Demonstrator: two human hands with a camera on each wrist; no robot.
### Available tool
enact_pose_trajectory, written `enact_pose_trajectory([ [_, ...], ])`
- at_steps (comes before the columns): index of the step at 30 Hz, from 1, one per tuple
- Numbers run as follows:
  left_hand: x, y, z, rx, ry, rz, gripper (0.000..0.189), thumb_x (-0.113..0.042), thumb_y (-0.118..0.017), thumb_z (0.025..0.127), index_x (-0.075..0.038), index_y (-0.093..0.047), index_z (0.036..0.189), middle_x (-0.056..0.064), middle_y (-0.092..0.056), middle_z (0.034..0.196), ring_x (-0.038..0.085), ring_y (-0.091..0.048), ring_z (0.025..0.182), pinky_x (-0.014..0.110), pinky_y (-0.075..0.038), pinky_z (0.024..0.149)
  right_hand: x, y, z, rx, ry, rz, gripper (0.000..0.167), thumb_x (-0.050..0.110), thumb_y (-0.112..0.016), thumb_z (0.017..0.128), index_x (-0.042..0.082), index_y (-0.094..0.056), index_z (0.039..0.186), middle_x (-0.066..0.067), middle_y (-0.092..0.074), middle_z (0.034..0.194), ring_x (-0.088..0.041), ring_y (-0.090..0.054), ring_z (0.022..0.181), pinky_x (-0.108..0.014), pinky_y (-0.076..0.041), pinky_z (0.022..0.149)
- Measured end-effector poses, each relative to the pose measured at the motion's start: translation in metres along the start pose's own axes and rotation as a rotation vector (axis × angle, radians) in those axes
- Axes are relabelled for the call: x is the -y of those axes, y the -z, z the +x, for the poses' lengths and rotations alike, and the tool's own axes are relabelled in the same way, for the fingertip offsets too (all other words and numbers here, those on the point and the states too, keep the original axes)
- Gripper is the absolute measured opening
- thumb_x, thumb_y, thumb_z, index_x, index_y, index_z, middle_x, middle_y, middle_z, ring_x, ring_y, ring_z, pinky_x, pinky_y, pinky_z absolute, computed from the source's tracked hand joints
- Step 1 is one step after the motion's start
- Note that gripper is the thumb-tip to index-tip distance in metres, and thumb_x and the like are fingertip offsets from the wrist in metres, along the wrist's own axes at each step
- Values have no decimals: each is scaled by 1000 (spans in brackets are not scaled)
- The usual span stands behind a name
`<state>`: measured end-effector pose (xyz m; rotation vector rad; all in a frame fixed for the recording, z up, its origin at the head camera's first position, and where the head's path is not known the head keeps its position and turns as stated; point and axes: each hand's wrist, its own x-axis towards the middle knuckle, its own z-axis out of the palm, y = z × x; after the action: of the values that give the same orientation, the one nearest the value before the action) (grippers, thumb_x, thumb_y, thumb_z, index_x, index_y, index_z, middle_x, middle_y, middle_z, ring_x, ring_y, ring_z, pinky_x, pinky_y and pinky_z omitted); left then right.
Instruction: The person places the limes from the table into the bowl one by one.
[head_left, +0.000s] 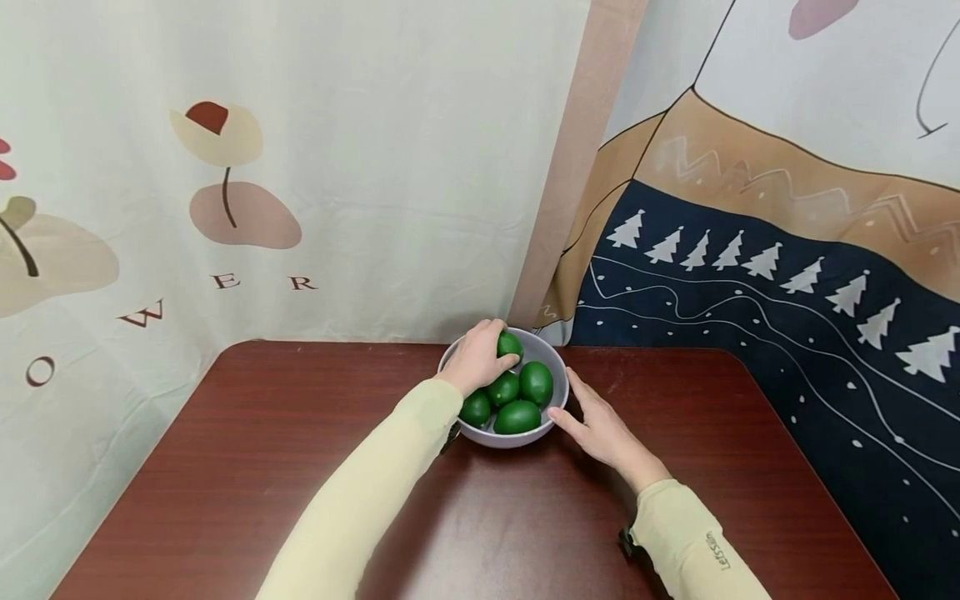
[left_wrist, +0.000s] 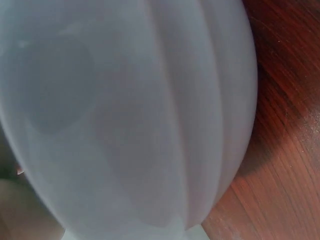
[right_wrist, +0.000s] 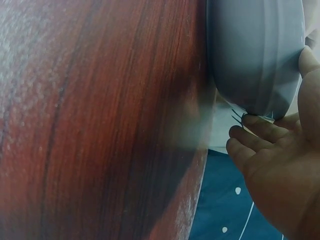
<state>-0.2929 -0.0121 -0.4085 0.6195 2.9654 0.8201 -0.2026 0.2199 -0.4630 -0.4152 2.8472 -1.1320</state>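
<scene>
A round grey-lilac bowl (head_left: 504, 441) stands at the table's far edge with several smooth green oval fruits, lime-like, inside. My left hand (head_left: 477, 360) reaches over its left rim. Thumb and fingers are bent round the rearmost fruit (head_left: 510, 347), which is partly hidden. Nearer me in the bowl lie other fruits, one at the front (head_left: 517, 417) and one at the right (head_left: 536, 383). My right hand (head_left: 602, 425) rests against the bowl's right side, fingers extended and thumb near the rim. The left wrist view is filled by the bowl's ribbed outer wall (left_wrist: 125, 125).
The bowl stands on a dark red wood-grain table (head_left: 315, 433). Behind it hangs a pale printed curtain (head_left: 390, 167). To the right is a navy cloth (head_left: 697, 308) with white trees.
</scene>
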Motion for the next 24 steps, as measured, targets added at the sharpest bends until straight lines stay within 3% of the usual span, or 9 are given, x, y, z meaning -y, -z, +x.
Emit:
enact_pose_trajectory([
  [10,0,-4,0,18,7,-3,47,-27,-62,105,-7,-54,146,14,-58,140,28,-59,126,42,-48,107,1,0,1,11,-2,14,86,42,-61,103,-1,-17,164,-22,-23,168,-40,-25,154,-59,-24,122],
  [24,2,-1,-5,18,-33,2,54,-27,-63,103,-3,-50,149,16,-55,145,30,-54,134,43,-44,113,0,1,0,14,-10,2,86,43,-61,103,1,-17,164,-22,-24,168,-41,-25,154,-60,-24,122],
])
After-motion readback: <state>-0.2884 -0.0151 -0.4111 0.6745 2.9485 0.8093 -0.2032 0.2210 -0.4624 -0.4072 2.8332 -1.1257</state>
